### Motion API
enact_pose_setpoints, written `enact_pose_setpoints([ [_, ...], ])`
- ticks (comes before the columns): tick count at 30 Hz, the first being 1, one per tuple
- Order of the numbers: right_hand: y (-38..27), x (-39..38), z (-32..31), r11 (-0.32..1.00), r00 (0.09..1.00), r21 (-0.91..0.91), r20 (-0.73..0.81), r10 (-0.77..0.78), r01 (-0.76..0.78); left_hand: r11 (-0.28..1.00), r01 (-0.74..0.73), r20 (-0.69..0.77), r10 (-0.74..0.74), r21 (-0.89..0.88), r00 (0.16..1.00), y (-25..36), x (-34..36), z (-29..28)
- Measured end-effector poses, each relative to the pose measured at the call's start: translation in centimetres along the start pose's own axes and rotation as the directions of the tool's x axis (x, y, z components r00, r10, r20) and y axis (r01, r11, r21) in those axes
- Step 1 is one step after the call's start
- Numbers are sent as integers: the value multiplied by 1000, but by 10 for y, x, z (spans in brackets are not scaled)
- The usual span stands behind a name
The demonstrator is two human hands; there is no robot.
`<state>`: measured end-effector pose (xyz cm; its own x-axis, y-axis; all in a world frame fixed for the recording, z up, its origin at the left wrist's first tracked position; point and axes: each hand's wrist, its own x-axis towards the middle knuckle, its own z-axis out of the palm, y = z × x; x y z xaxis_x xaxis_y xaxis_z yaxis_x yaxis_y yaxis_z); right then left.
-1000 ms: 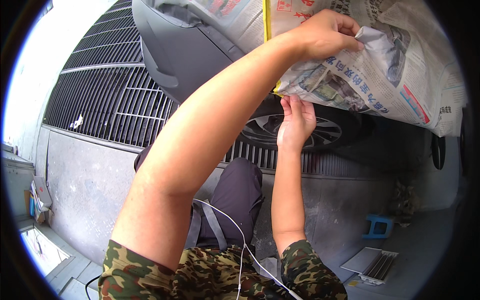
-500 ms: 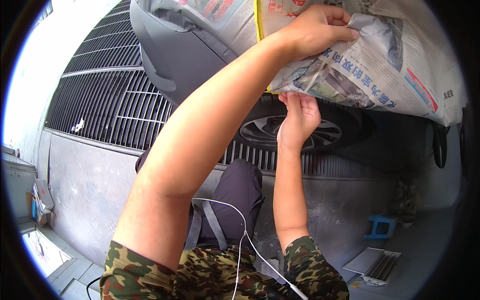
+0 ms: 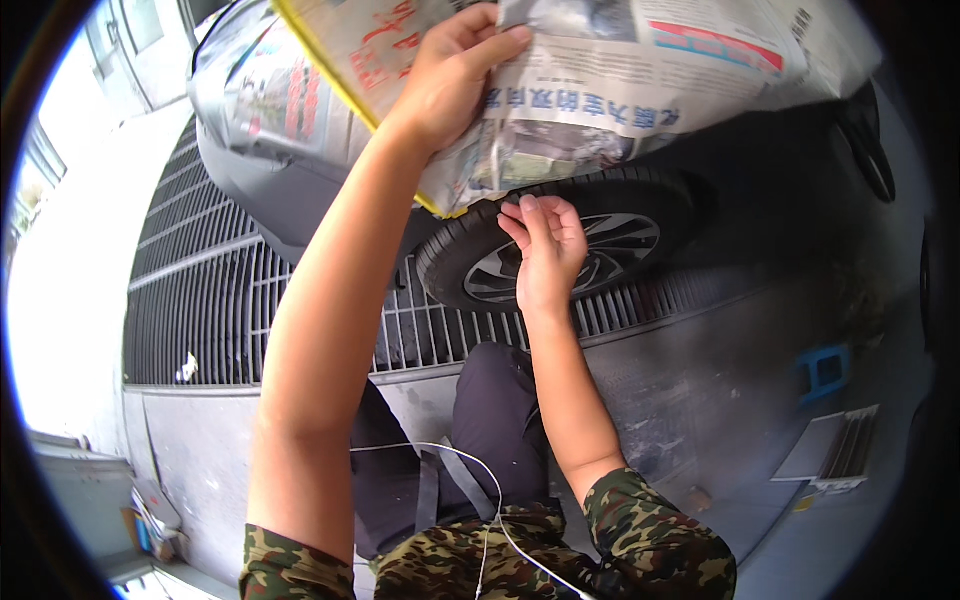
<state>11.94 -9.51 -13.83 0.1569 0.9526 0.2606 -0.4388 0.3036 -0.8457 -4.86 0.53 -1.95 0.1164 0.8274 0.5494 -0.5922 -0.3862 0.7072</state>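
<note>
A sheet of newspaper (image 3: 590, 95) covers the upper side of a dark car, with yellow tape (image 3: 345, 85) along its left edge. My left hand (image 3: 450, 85) lies over the sheet, thumb and fingers closed on a fold of it. Just below the paper's lower edge, in front of the wheel (image 3: 560, 245), is my right hand (image 3: 550, 250). Its thumb and fingertips are drawn together, and whatever they may hold is too small to make out. The lower corner of the yellow tape lies to the left of those fingertips.
More newspaper (image 3: 280, 95) is wrapped over the car to the left, above a grey bumper (image 3: 245, 190). Under the car runs a floor grating (image 3: 200, 310). At right are a blue plastic stool (image 3: 824, 372) and a flat panel (image 3: 825, 448). A white cable (image 3: 490, 475) hangs before me.
The view has shifted, so the car and paper sit further left and more wheel shows. My right fingers, earlier at the paper's lower edge, are now slightly below it. My left hand keeps its fold.
</note>
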Motion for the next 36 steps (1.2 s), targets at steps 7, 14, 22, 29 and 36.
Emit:
enact_pose_setpoints([
  [7, -2, 7, 3, 915, 978, 354, -5, 207, -192, 999, -38, -76, 35, -29, 996, 4, -6, 9],
  [14, 8, 10, 33, 909, 975, 380, -64, 214, -174, 991, -18, -136, 36, 134, 990, 5, -3, -5],
  [22, 5, 15, 62, 960, 989, 270, -145, -35, 74, 968, -9, -135, 44, 252, 990, 8, -4, -10],
  [29, 1, 15, 62, 886, 896, -265, -132, -424, 380, 962, 31, -220, 30, 270, 975, 13, -6, -7],
  [36, -17, 21, 51, 840, 952, 487, -289, -104, 240, 968, 4, -259, 64, 252, 964, 15, -5, -16],
])
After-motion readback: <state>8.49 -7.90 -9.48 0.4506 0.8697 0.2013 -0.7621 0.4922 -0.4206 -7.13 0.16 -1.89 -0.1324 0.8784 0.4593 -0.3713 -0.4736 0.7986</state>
